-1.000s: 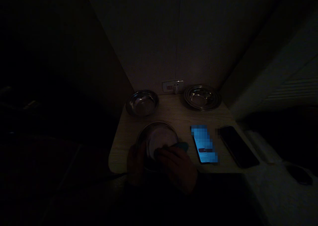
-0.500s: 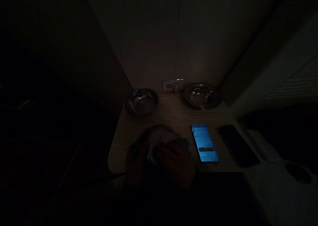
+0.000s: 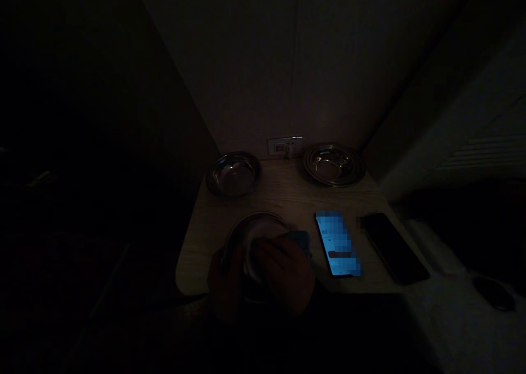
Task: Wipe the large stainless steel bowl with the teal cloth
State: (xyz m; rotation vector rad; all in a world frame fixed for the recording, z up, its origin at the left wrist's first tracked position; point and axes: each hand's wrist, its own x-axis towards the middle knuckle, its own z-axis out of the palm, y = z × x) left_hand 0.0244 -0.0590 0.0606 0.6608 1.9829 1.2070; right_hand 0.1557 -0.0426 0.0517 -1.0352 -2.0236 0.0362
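Note:
A shiny metal bowl (image 3: 263, 224) is tilted toward me at the front of the small wooden table. My left hand (image 3: 225, 283) grips its left rim, thumb on the inner side. My right hand (image 3: 285, 275) lies inside the bowl, fingers bent and pressed against the inner surface. A teal cloth (image 3: 303, 241) sticks out past the right hand's knuckles, over the bowl's right rim; the rest of it is hidden under the fingers. Dim light hides the lower part of the bowl and both wrists.
Another metal bowl (image 3: 234, 175) stands at the back left of the table (image 3: 283, 198). Stacked metal dishes (image 3: 333, 166) are at the back right, near a wall socket (image 3: 285, 146). A lit phone (image 3: 337, 245) and a dark phone (image 3: 395, 248) lie on the right.
My right hand, with the cloth, has shifted slightly left and deeper over the bowl's inside. My left hand keeps its hold on the rim. The view has tipped slightly.

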